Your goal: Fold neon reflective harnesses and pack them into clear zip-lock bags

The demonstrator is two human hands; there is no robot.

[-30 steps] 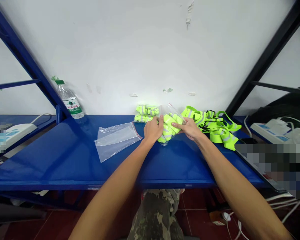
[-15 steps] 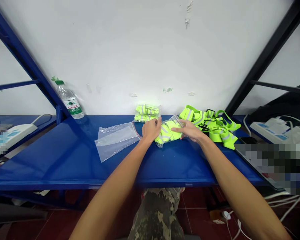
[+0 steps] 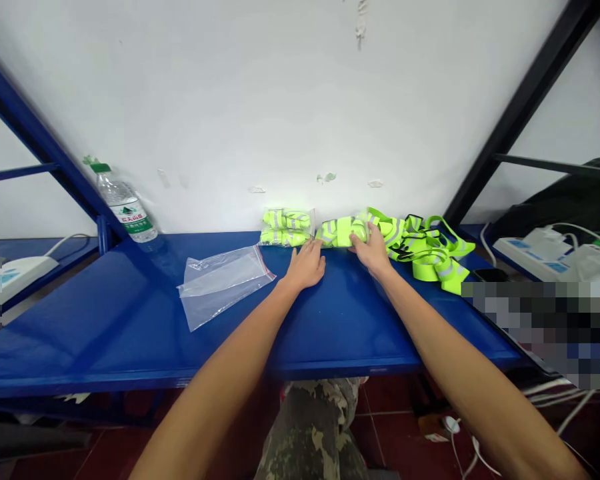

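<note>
Wall close behind both strap bags

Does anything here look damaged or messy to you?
The white wall has rough, peeling-looking patches. On the blue table, the yellow-green straps beside the right hand lie in a loose tangle. I see no spill.

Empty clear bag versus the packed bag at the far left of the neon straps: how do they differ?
The empty bag lies flat, while the packed bag bulges with rolled neon straps. The empty bag is spread out farther left; the packed bag sits up against the wall. Both are clear plastic, on the blue table.
</note>
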